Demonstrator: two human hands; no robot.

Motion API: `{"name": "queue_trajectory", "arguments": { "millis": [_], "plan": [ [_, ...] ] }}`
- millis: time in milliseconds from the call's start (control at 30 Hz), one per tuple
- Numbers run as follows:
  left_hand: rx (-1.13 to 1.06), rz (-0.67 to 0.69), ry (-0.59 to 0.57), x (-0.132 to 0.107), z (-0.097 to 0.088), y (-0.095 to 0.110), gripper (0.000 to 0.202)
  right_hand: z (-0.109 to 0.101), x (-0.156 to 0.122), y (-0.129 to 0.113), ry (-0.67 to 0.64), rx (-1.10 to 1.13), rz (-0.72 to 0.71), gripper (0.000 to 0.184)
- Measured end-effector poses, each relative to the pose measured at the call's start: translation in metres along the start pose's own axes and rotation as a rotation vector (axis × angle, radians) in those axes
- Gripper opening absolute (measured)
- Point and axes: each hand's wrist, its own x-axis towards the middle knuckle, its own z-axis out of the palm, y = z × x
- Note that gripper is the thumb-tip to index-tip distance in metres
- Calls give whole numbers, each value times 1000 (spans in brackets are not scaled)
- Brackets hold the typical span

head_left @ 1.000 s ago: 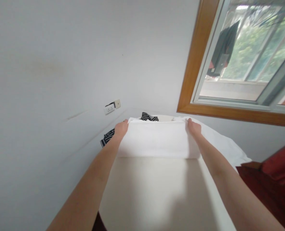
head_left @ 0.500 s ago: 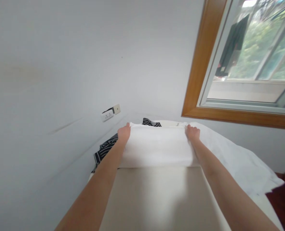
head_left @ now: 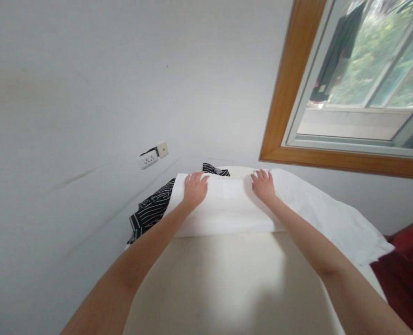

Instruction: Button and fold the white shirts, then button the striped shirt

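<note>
A folded white cloth (head_left: 227,209) lies across the far part of a pale cream table (head_left: 227,284). My left hand (head_left: 194,190) rests flat on its far left part with the fingers spread. Flat on the cloth's far right part lies my right hand (head_left: 262,186), fingers stretched out too. Neither hand grips anything. More white fabric (head_left: 335,223) spreads out to the right of the fold, over the table's right side.
A black and white striped garment (head_left: 152,209) lies at the table's left far corner, against the grey wall. A wall socket (head_left: 148,159) sits above it. A wood-framed window (head_left: 349,93) is at the right. Dark red furniture (head_left: 409,270) stands lower right.
Both hands let go of the cloth's far corners and moved inward, and now lie flat and open on top of it. The view shifted slightly.
</note>
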Motion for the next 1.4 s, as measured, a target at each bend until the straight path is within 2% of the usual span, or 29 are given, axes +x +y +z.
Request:
{"name": "queue_trajectory", "arguments": {
  "millis": [100,167,233,333,433,533,700,933,1033,1100,1200,1267,1333,1400],
  "plan": [
    [-96,118,-147,-33,19,34,42,1,-39,-29,-186,157,-173,42],
    [-112,137,-243,-59,31,45,50,8,-68,-41,-299,216,-180,53],
    [-115,150,-271,-81,38,47,53,14,-92,-48,-296,232,-153,57],
    [-105,140,-239,-97,37,44,55,14,-114,-54,-250,231,-102,56],
    [-97,131,-223,-106,27,45,55,2,-127,-59,-245,229,-76,56],
    [-103,144,-274,-123,16,51,56,-11,-149,-62,-225,238,-72,58],
    [-121,173,-311,-170,-8,67,59,-33,-204,-64,-198,254,-78,59],
    [-132,213,-236,-239,-53,92,47,-63,-280,-73,-210,270,-65,55],
    [-111,246,-219,-257,-70,97,45,-71,-302,-74,-243,303,-45,54],
    [-93,283,-228,-254,-78,102,42,-76,-300,-71,-338,348,-17,54],
    [-92,346,-260,-219,-82,112,35,-85,-268,-70,-481,407,30,58],
    [-114,345,-235,-185,-75,121,36,-90,-234,-76,-431,388,-5,57],
    [-132,331,-204,-156,-59,127,35,-89,-204,-90,-367,353,-19,52],
    [-135,308,-195,-142,-38,128,38,-80,-186,-105,-277,310,12,49]
  ]
}}
